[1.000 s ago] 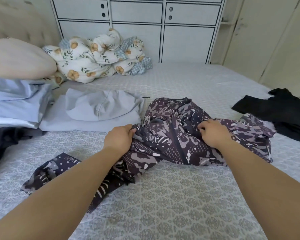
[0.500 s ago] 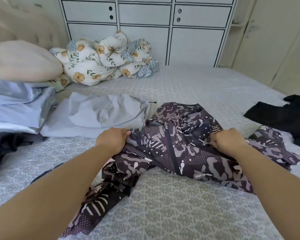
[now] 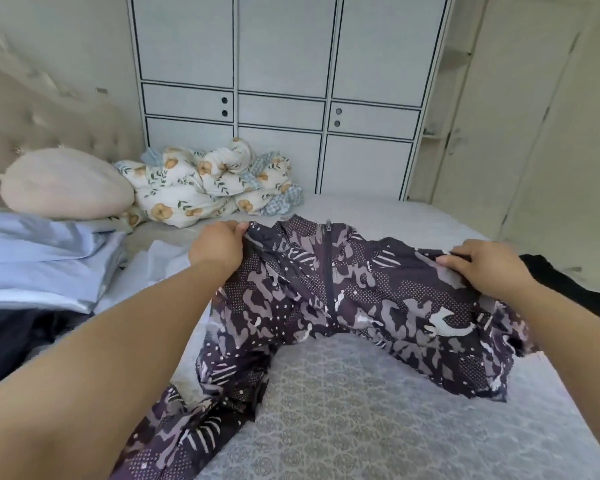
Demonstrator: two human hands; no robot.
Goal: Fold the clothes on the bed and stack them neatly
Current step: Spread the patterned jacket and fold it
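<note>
A dark purple patterned zip jacket [image 3: 329, 299] hangs spread out above the grey patterned bed [image 3: 361, 410], zipper facing me. My left hand [image 3: 217, 247] grips its upper left shoulder. My right hand [image 3: 482, 268] grips the upper right shoulder. One sleeve trails down to the bed at the lower left. A folded pale blue pile [image 3: 39, 258] lies at the left, with a light grey garment [image 3: 160, 258] partly hidden behind my left arm.
A black garment [image 3: 568, 289] lies at the bed's right edge. Dark clothing [image 3: 14, 341] sits at the left edge. A beige pillow [image 3: 63, 183] and a floral quilt [image 3: 201, 185] lie by the headboard. White cabinets [image 3: 281, 98] stand behind the bed.
Both hands have lifted the jacket off the bed and pulled it apart, so it hangs stretched out instead of bunched. The view has tilted upward.
</note>
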